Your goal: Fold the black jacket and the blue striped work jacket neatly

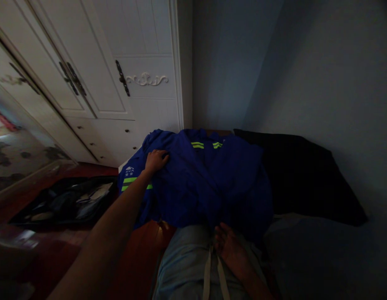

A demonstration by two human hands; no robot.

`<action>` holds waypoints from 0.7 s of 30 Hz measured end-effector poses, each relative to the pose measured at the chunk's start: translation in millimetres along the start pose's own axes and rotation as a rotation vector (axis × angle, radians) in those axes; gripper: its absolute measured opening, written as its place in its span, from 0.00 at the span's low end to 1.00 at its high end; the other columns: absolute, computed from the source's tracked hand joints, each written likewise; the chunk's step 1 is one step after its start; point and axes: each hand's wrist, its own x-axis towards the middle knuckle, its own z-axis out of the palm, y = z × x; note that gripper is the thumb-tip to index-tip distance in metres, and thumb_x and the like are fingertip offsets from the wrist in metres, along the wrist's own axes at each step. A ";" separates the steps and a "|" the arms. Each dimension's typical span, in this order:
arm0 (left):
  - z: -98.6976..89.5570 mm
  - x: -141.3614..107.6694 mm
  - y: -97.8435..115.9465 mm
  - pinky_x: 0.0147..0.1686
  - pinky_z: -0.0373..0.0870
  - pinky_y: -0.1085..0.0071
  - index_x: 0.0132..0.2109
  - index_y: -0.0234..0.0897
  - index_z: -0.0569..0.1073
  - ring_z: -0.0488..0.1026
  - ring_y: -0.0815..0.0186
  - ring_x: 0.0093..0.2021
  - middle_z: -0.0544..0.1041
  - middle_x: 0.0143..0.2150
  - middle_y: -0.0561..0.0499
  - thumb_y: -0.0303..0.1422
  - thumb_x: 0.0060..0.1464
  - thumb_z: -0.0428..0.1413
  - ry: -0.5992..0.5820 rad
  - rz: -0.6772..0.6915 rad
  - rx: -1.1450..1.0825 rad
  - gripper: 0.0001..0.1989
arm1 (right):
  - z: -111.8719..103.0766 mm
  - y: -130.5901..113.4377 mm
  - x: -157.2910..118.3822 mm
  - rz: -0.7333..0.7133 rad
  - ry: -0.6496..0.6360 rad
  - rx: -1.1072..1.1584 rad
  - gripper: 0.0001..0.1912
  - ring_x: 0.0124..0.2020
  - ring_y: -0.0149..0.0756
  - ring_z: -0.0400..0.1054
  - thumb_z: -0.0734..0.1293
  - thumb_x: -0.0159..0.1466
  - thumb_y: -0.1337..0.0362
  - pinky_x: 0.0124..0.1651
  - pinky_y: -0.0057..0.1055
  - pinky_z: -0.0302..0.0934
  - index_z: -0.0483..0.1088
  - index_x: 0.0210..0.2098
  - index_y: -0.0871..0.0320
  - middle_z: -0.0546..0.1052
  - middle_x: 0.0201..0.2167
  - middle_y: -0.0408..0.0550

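A blue work jacket (pixel 193 179) with yellow-green reflective stripes is spread out in front of me, a white logo showing at its left side. My left hand (pixel 156 160) rests on the jacket's left part, fingers lying over the fabric without gripping it. Close to my lap, my right hand (pixel 229 246) is turned partly palm up beside the jacket's near edge. Its fingers are loosely bent and apart, with nothing visible in them. Dim light hides whether the right fingertips touch the cloth.
A white wardrobe (pixel 149 37) with dark handles stands behind to the left. An open black case (pixel 65 200) holding clothes or similar items lies on the reddish floor (pixel 127 254). A black cushion-like thing (pixel 306 175) is right of the jacket, against the grey wall (pixel 331 83).
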 end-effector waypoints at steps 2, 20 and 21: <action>0.5 0.3 -0.7 0.59 0.63 0.55 0.56 0.42 0.74 0.66 0.53 0.61 0.75 0.58 0.48 0.44 0.61 0.46 0.000 -0.006 0.002 0.23 | 4.4 1.2 -1.9 -0.007 0.004 -0.072 0.27 0.43 0.38 0.75 0.79 0.50 0.62 0.45 0.37 0.67 0.74 0.49 0.51 0.76 0.52 0.50; -5.9 -2.8 3.5 0.59 0.61 0.52 0.56 0.40 0.74 0.67 0.51 0.60 0.74 0.58 0.45 0.42 0.61 0.45 -0.016 -0.003 -0.009 0.23 | 7.4 15.9 1.5 -0.121 0.190 -0.032 0.27 0.24 0.28 0.66 0.83 0.37 0.56 0.30 0.28 0.64 0.68 0.29 0.56 0.74 0.25 0.39; -6.4 -3.2 3.6 0.59 0.61 0.52 0.56 0.40 0.74 0.67 0.51 0.60 0.74 0.58 0.45 0.42 0.61 0.45 -0.014 -0.002 -0.015 0.23 | 9.9 16.6 0.4 -0.151 0.203 -0.081 0.28 0.24 0.29 0.66 0.83 0.36 0.54 0.31 0.30 0.65 0.67 0.29 0.55 0.73 0.24 0.38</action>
